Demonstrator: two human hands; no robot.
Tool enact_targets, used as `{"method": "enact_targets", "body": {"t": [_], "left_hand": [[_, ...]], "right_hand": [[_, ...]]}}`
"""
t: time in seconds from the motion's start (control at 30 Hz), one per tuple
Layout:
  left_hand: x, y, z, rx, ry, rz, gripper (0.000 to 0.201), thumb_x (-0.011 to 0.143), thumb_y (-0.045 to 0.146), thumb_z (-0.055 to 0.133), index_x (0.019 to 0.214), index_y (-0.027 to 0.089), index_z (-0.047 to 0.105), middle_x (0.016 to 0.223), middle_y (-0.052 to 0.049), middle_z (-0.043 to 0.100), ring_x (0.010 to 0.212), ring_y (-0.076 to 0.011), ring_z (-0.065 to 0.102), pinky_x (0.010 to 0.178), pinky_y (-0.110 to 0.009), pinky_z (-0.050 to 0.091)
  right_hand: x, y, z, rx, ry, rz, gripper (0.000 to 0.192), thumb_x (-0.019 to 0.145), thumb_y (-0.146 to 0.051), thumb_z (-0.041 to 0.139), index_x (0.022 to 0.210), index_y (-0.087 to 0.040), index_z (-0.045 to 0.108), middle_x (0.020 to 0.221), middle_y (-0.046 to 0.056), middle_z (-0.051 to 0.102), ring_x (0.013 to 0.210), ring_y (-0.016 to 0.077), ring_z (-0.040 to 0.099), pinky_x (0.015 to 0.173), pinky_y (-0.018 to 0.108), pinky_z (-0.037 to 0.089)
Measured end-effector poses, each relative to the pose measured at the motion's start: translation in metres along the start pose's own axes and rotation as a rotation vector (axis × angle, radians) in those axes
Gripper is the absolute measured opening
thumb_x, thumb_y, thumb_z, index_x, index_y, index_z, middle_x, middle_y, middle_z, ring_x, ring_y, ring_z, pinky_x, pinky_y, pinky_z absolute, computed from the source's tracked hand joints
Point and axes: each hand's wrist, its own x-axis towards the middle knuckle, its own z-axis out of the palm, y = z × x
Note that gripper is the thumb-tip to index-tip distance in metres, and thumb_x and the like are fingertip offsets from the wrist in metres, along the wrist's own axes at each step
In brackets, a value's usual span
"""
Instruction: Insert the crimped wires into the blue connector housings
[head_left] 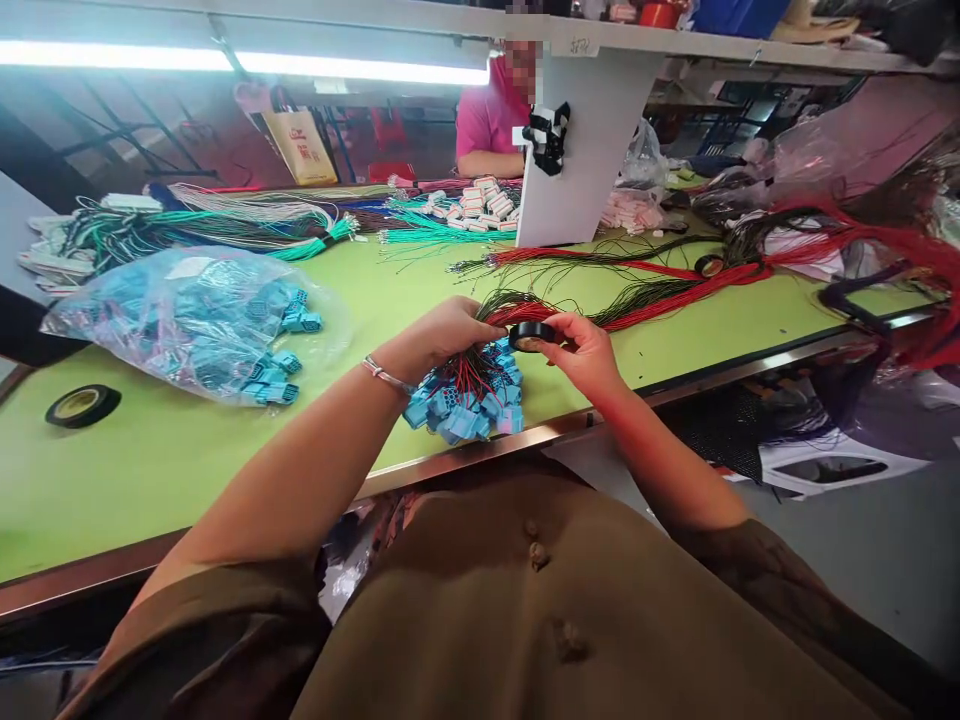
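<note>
My left hand [448, 332] is closed round a bundle of red and black wires [517, 306] near the table's front edge. Below it, blue connectors [466, 408] on the wire ends lie in a heap on the green tabletop. Between the fingers of my right hand [586, 352] is a roll of black tape [531, 336], held right beside the bundle. Whether a strip of tape reaches the wires, I cannot tell. From the bundle the wires run off to the right across the table.
A clear plastic bag of blue connectors [187, 320] lies at left, with another black tape roll [82, 405] nearby. Green and white wire bundles [247, 225] and white connectors [487, 203] lie at the back. A white upright panel [577, 150] stands before a person in pink [484, 120].
</note>
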Motion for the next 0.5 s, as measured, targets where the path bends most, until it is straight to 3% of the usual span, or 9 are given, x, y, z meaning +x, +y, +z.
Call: {"method": "enact_targets", "body": {"t": [0.13,0.37,0.5], "left_hand": [[0.0,0.0,0.002,0.045,-0.029,0.009,0.027,0.064,0.034,0.08,0.073,0.014,0.064,0.057,0.002,0.053,0.048,-0.0081,0.042,0.05,-0.025,0.03],[0.007,-0.002,-0.003,0.115,0.003,-0.031,0.023,0.061,0.028,0.078,0.069,0.015,0.062,0.056,0.003,0.054,0.047,-0.008,0.042,0.047,-0.024,0.03],[-0.003,0.005,-0.001,0.243,-0.043,-0.027,0.028,0.056,0.04,0.077,0.065,0.016,0.065,0.051,0.002,0.058,0.045,-0.0115,0.048,0.044,-0.025,0.033]], "right_hand": [[-0.007,0.004,0.002,0.007,0.03,-0.017,0.034,0.073,-0.044,0.078,0.093,-0.02,0.065,0.083,-0.001,0.069,0.064,0.0102,0.06,0.061,0.025,0.052],[-0.012,0.013,0.006,-0.192,0.046,-0.25,0.022,0.082,-0.035,0.069,0.099,-0.022,0.067,0.09,0.002,0.072,0.076,0.0139,0.065,0.07,0.028,0.055],[-0.021,0.002,0.005,-0.301,0.01,-0.302,0.022,0.089,-0.04,0.059,0.099,-0.025,0.07,0.096,0.004,0.074,0.09,0.0174,0.067,0.085,0.032,0.053]]}}
